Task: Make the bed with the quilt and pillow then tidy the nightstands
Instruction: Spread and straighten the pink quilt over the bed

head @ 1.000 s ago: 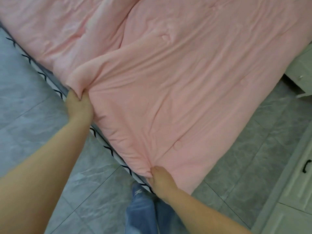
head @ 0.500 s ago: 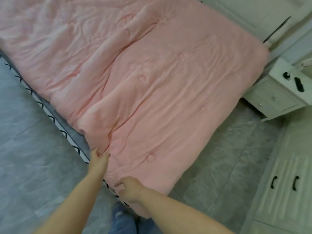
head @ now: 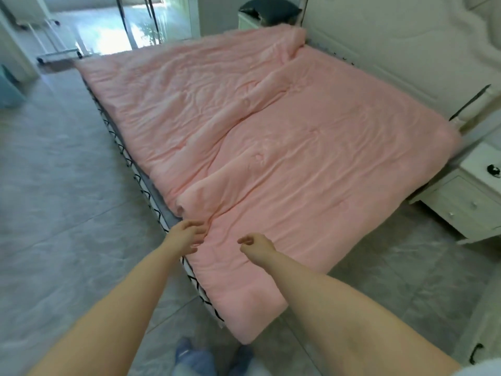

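Note:
A pink quilt (head: pixel 284 147) lies spread over the bed, with a long raised fold running from the near edge toward the headboard. My left hand (head: pixel 187 235) hovers at the near edge beside the end of that fold, fingers loosely curled and holding nothing. My right hand (head: pixel 257 245) hangs just above the quilt a little to the right, also loosely curled and empty. A white nightstand (head: pixel 461 204) stands at the right with a small dark object (head: pixel 493 170) on top. Another nightstand (head: pixel 245 19) at the far side carries a dark cushion-like thing (head: pixel 272 8).
The mattress side (head: pixel 141 183) shows a black zigzag pattern along the left. A white headboard (head: pixel 393 50) runs behind the bed. Grey tiled floor (head: pixel 54 213) surrounds the bed. A white cabinet edge (head: pixel 485 346) is at the lower right. My feet (head: pixel 211 356) are below.
Both hands have let go of the quilt's near edge and lifted off it. The view has risen from the edge to take in the whole bed and both nightstands.

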Action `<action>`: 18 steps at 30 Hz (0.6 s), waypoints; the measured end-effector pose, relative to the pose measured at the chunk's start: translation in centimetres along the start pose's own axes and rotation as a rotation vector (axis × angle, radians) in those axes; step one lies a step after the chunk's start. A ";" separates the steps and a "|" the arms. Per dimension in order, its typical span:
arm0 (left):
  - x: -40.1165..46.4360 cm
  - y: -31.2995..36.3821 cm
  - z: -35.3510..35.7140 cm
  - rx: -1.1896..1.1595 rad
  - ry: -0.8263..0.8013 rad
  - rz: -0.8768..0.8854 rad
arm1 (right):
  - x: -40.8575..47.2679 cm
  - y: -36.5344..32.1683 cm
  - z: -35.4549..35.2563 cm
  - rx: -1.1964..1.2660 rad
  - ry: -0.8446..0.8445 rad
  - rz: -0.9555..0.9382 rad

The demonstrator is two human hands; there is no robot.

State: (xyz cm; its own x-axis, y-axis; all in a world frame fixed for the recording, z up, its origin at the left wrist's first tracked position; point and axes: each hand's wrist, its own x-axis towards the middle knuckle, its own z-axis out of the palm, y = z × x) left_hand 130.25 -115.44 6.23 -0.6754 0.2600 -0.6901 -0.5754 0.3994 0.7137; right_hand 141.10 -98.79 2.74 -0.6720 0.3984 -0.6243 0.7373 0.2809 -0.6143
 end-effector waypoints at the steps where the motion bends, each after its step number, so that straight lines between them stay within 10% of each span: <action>1: -0.6 0.2 -1.5 0.005 0.006 0.007 | -0.3 -0.9 0.8 -0.008 -0.004 -0.011; 18: -0.8 1.9 -33.2 -0.030 0.065 0.103 | 4.1 -21.5 20.2 -0.180 0.066 -0.034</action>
State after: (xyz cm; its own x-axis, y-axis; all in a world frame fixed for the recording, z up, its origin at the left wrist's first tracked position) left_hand 114.36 -144.01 12.13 -0.7597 0.2408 -0.6040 -0.5141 0.3464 0.7847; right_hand 121.10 -120.85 3.66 -0.6947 0.4409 -0.5683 0.7191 0.4441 -0.5345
